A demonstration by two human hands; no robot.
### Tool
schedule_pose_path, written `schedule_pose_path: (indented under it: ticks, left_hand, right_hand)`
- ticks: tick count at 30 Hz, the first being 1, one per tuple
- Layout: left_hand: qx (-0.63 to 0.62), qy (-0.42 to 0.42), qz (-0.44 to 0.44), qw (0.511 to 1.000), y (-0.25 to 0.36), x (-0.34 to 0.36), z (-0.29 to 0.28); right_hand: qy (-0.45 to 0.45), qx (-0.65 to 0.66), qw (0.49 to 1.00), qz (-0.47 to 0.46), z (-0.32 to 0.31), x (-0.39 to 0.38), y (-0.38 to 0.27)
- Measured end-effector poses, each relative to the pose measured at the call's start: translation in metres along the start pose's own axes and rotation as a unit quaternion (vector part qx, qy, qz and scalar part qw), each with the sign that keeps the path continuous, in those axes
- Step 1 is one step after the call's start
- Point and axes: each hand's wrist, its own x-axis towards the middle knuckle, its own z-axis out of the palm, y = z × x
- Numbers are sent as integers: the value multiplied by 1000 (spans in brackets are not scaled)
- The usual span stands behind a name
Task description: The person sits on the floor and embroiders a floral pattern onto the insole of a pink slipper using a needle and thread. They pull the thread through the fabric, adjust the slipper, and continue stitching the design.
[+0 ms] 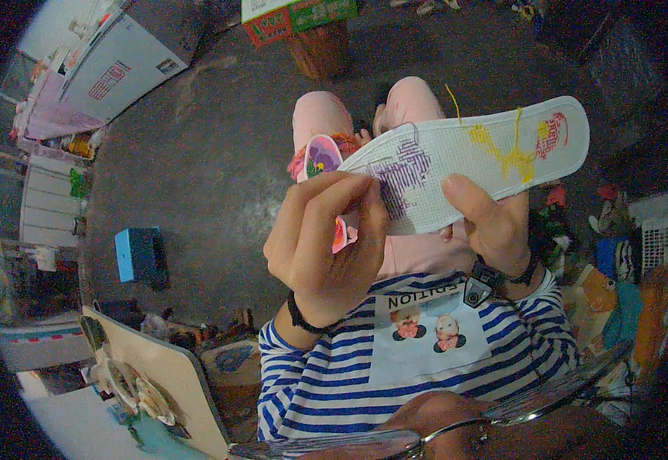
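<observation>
A white grid-woven shoe insole (449, 146) is held up over my lap, its surface stitched in purple, yellow and red thread. Loose yellow ends stick out past its upper edge. My right hand (495, 226) grips its lower edge, thumb pressed flat on top and the other fingers hidden underneath. At the narrower left part, beside the purple stitches (403, 176), my left hand (330, 241) is closed in a pinch against the insole. Whatever lies between those fingertips is hidden. Behind this hand, a purple patterned piece with a flower (323, 156) lies near my knee.
A blue box stool (136, 254) stands on the dark floor to the left. Ahead is a brown round stand (320, 52) with a green and red carton on it. A tabletop with dishes (157, 376) is at lower left; piled cloth (621, 307) lies at right.
</observation>
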Motion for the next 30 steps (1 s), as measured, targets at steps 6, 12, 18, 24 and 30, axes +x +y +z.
schedule_pose_path:
  ticks: [6,12,18,24,30]
  left_hand:
    - [2,7,12,1000,1,2,12]
    - [-3,10,14,1000,2,6,20]
    - [4,21,7,1000,5,8,23]
    - [9,21,26,999,3,10,24]
    - [1,13,4,1000,4,8,27]
  right_hand:
    - [52,-36,997,-52,-6,5,8]
    - [39,-21,997,-62,-11,8,6]
    - [46,-56,995,-66,-13,7,7]
    - [36,-45,996,-63,-13,7,6]
    - [50,-23,997,-49,-11,7,6]
